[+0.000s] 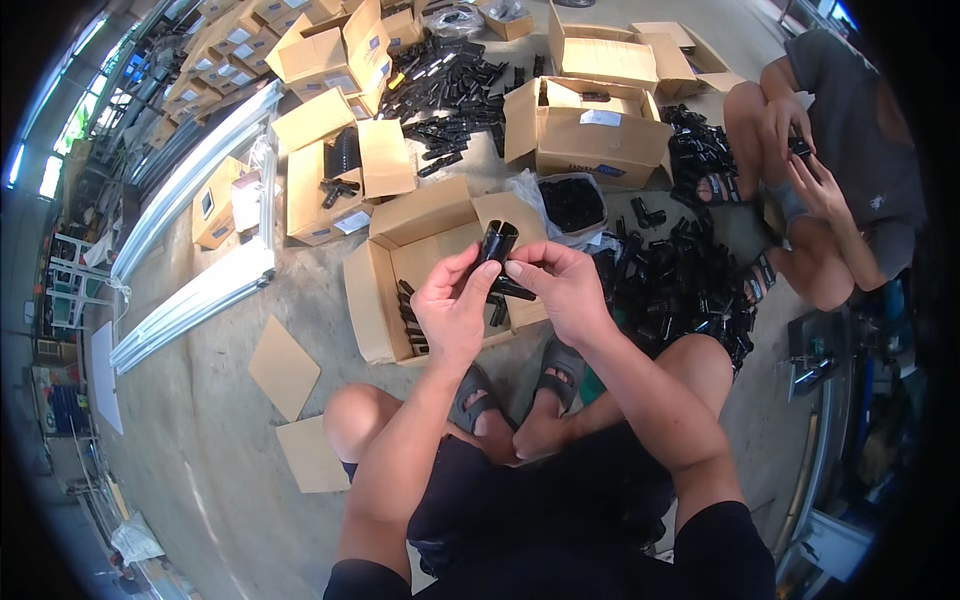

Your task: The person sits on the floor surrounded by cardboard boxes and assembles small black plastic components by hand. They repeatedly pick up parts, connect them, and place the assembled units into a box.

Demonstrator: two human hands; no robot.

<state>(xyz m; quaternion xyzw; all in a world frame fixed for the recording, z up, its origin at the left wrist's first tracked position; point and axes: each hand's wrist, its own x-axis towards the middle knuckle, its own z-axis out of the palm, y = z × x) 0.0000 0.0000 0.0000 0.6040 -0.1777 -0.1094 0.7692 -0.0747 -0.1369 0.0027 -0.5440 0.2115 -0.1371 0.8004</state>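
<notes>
Both hands hold a black plastic tube-shaped part (497, 258) in front of me. My left hand (452, 300) grips its lower body, thumb and fingers wrapped around it. My right hand (560, 285) pinches it from the right side, fingertips near its open round end. The part hangs above an open cardboard box (375, 300) on the concrete floor, with several black parts stacked along the box's left wall. My knees and sandalled feet are just below the box.
A heap of black plastic parts (670, 285) lies to my right. Another person (840, 170) sits at the far right handling a part. More open cardboard boxes (590, 130), a plastic bag of parts (570, 205), metal rails (195, 190) and cardboard scraps (285, 365) surround me.
</notes>
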